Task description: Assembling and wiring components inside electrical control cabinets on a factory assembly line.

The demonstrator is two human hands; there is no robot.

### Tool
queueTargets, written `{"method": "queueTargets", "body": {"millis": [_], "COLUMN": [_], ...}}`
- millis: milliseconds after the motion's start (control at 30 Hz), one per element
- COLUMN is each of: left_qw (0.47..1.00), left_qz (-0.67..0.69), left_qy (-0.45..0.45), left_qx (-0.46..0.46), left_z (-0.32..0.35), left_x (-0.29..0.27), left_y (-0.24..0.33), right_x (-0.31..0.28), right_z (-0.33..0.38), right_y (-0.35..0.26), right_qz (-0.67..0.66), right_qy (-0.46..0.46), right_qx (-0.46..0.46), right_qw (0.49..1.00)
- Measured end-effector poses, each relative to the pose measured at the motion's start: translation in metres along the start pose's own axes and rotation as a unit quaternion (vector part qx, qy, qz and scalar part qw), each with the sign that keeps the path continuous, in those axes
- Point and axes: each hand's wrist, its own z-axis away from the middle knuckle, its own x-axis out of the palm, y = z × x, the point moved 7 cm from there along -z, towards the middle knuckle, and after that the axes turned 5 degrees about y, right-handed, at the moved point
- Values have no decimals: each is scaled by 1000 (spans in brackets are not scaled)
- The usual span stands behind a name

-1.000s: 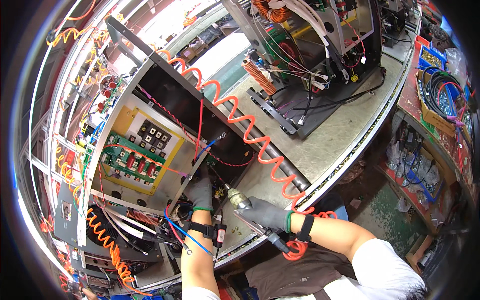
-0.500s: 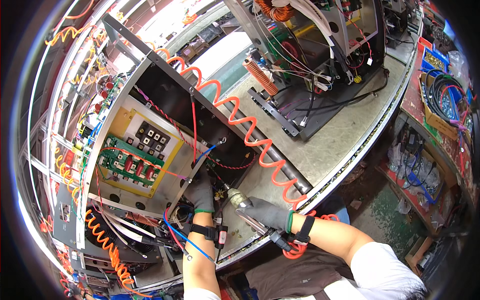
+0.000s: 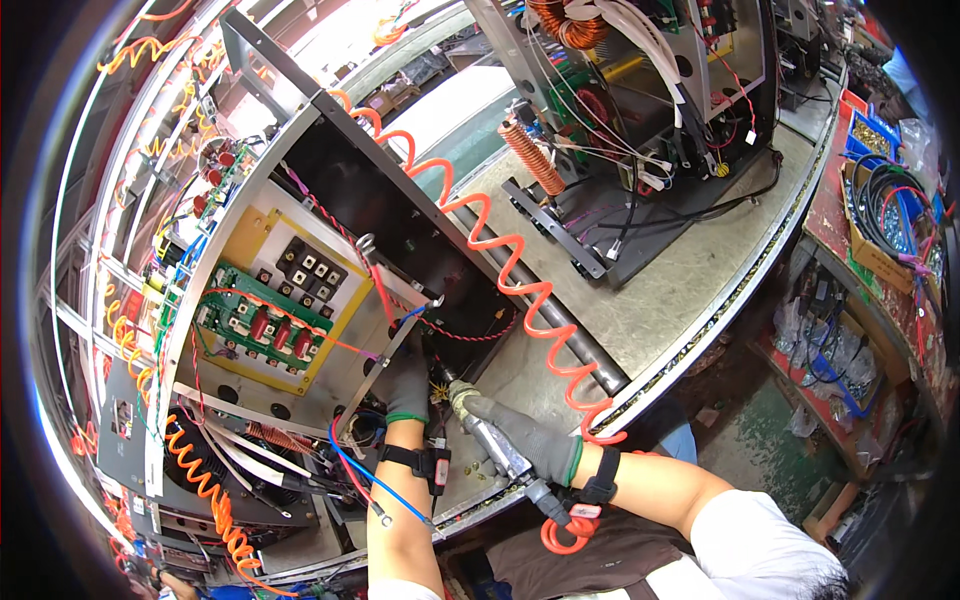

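Observation:
My right hand (image 3: 540, 440), in a grey glove, is wrapped round a metal air screwdriver (image 3: 497, 448) with an orange air hose (image 3: 566, 537) at its rear end. The driver's dark front end points up and left into the lower opening of an equipment cabinet (image 3: 330, 105). My left hand (image 3: 405, 388), also gloved, reaches inside beside that end; its fingers are hidden in shadow. Above it hang red and blue leads with ring terminals. Left of my hand, a green circuit board (image 3: 262, 325) sits on a yellow-edged plate.
A coiled orange hose (image 3: 505, 250) stretches diagonally across the grey bench (image 3: 665, 310). Farther back stands a second open unit (image 3: 690, 200) with a copper coil (image 3: 530, 158) near it. At right, a red-topped table (image 3: 830, 220) bears cables and blue parts bins (image 3: 868, 135).
The driver and right hand have tilted and moved slightly lower. A red lead's ring end has swung above my left hand. The left hand stays inside the cabinet; the whole view shifts slightly.

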Motion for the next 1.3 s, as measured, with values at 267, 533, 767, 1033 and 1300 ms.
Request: {"method": "queueTargets", "body": {"millis": [267,533,767,1033,1300], "left_qw": [987,992,999,996,967], "left_qz": [72,107,21,9,-44], "left_qy": [123,63,32,82,232], "left_qx": [69,26,-7,38,101], "left_z": [4,0,-3,-1,5], "left_x": [-19,1,1,5,3], "left_y": [15,4,6,10,10], "right_x": [5,5,15,11,11], "right_z": [2,4,4,11,8], "right_y": [-3,-3,-5,-22,-27], "right_qz": [-10,11,-38,-43,-3], "right_qy": [-11,15,-13,-24,-20], "right_qx": [7,11,10,27,22], "right_qw": [1000,1000,999,998,1000]}}
